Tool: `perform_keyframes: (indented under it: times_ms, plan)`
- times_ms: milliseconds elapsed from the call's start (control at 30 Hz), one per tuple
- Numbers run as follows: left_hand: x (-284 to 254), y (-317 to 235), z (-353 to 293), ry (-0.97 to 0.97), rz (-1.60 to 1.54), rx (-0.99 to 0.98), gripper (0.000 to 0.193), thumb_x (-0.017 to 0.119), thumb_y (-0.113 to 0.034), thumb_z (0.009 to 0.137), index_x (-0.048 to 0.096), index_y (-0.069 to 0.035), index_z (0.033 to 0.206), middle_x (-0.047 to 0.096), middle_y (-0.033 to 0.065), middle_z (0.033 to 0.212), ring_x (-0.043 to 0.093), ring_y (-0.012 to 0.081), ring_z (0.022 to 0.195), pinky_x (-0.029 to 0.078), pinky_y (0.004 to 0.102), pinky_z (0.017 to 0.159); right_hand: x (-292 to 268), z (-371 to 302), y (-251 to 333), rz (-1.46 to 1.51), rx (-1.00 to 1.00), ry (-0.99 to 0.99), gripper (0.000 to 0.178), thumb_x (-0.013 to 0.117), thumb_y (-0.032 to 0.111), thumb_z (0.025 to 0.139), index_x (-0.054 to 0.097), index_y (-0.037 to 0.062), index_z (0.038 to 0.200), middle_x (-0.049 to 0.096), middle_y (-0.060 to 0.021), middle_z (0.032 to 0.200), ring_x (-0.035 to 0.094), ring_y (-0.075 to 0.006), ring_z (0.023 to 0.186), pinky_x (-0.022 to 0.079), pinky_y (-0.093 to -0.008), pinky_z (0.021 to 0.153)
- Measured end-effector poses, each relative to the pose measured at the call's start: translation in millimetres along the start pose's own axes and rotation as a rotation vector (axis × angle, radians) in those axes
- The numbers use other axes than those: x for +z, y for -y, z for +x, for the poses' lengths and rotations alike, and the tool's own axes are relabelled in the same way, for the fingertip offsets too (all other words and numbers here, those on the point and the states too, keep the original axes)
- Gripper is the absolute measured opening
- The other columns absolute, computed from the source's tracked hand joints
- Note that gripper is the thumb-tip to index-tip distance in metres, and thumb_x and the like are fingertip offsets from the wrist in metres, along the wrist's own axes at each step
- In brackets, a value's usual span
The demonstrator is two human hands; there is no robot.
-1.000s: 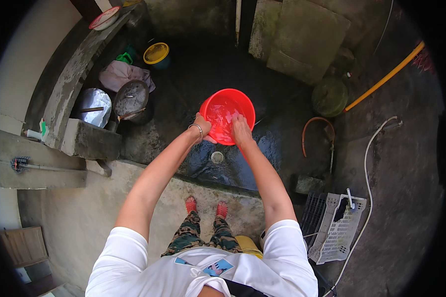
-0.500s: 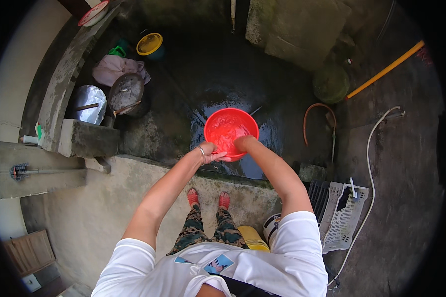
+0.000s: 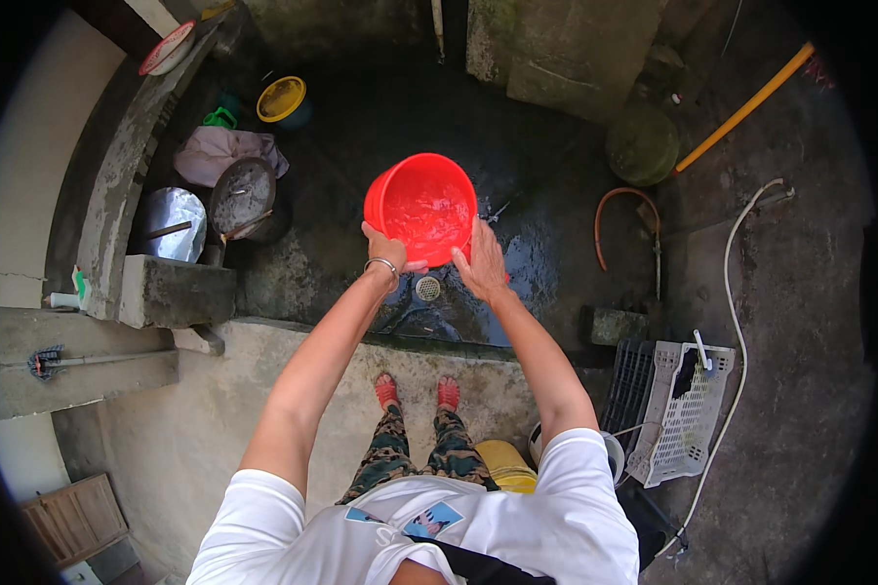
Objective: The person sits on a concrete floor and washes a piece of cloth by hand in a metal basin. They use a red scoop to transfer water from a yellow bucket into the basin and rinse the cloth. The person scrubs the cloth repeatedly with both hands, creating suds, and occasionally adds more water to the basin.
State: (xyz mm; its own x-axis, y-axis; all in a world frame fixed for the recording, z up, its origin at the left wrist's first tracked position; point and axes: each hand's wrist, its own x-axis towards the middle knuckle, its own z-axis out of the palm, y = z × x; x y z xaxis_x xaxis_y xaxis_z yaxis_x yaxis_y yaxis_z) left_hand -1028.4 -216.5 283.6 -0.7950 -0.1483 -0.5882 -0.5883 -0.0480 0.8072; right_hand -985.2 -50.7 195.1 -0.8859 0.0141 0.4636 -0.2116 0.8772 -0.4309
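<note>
A red plastic basin [image 3: 374,198] is held out in front of me above the wet floor, tilted with its opening turned toward me. A little water shows inside it. My left hand [image 3: 387,252], with a bracelet on the wrist, grips its near left edge, thumb up along the side. On the near right side, my right hand [image 3: 482,263] presses against the basin, fingers along the outer wall and thumb near the rim. Just below the basin, a round floor drain [image 3: 427,288] shows in the wet concrete.
A low concrete step edge [image 3: 361,336] lies before my feet. At the left are a lidded pot [image 3: 244,195], a foil-covered round thing [image 3: 178,224] and a yellow-topped bucket [image 3: 282,99]. A grey plastic crate [image 3: 688,419] and a white hose [image 3: 735,292] lie at the right.
The basin has risen and moved away from me, slightly left, and now tilts. My right hand has come out of the water to hold its outside. The floor drain has come into sight.
</note>
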Motion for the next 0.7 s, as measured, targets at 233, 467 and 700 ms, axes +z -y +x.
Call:
perform_keyframes:
  times_ms: [233, 467, 700]
  plan:
    - [-11, -25, 8, 0.014, -0.034, 0.116, 0.077, 0.025, 0.010, 0.077, -0.021, -0.017, 0.133, 0.033, 0.0259, 0.125, 0.060, 0.0384, 0.066, 0.055, 0.0391, 0.045, 6, 24, -35, 0.125, 0.220, 0.618, 0.052, 0.064, 0.040, 0.072, 0.046, 0.0039, 0.106, 0.061, -0.0198, 0.083, 0.059, -0.0382, 0.079, 0.045, -0.0463, 0.068]
    - [4, -29, 0, -0.098, -0.054, 0.143, 0.077, 0.025, 0.010, 0.076, -0.019, -0.018, 0.134, 0.040, 0.0244, 0.120, 0.061, 0.0352, 0.067, 0.055, 0.0375, 0.044, 33, 54, -9, 0.212, 0.242, 0.351, 0.031, 0.061, 0.027, 0.071, 0.052, 0.0054, 0.091, 0.061, -0.0216, 0.079, 0.057, -0.0397, 0.077, 0.045, -0.0471, 0.069]
    - [5, -26, 11, -0.155, 0.066, 0.279, 0.081, 0.031, 0.010, 0.077, -0.018, -0.019, 0.135, 0.040, 0.0229, 0.122, 0.061, 0.0334, 0.074, 0.056, 0.0355, 0.046, 53, 48, -13, 0.192, 0.393, 0.312, 0.028, 0.061, 0.026, 0.069, 0.055, 0.0067, 0.087, 0.062, -0.0195, 0.080, 0.058, -0.0383, 0.078, 0.046, -0.0457, 0.070]
